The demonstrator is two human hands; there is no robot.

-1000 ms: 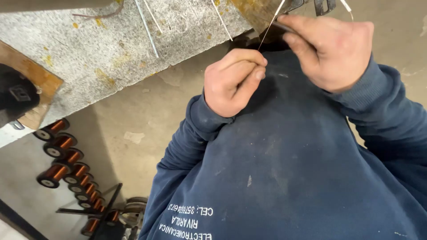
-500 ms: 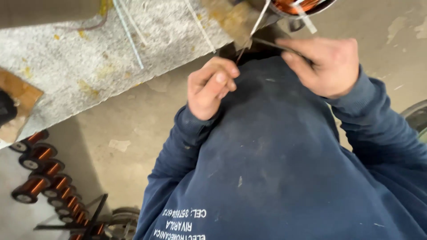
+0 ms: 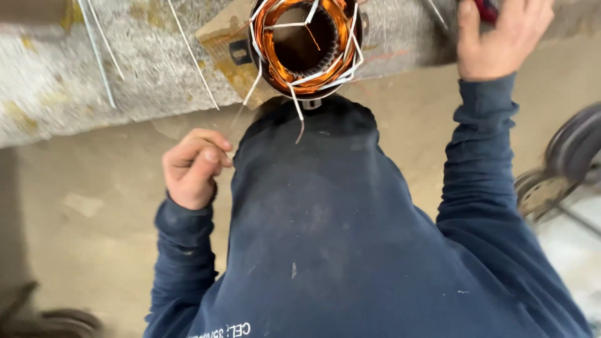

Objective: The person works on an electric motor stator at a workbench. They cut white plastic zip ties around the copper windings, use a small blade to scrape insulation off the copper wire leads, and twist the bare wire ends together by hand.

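Fingers of the left hand (image 3: 193, 168) curl into a narrow grip, seemingly pinching a thin wire (barely visible). Up and right of it, on the far surface (image 3: 69, 75), sits the copper-wound stator (image 3: 307, 47), bore facing the camera. The right hand (image 3: 501, 37), spread wide, touches something red farther right.

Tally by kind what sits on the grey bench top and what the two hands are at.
Motor stator with copper windings: 1
Loose thin white rods on the bench, left of the stator: 3 (first at)
Red-handled tool at the right hand: 1
Thin wire pinched by the left hand: 1
Total: 6
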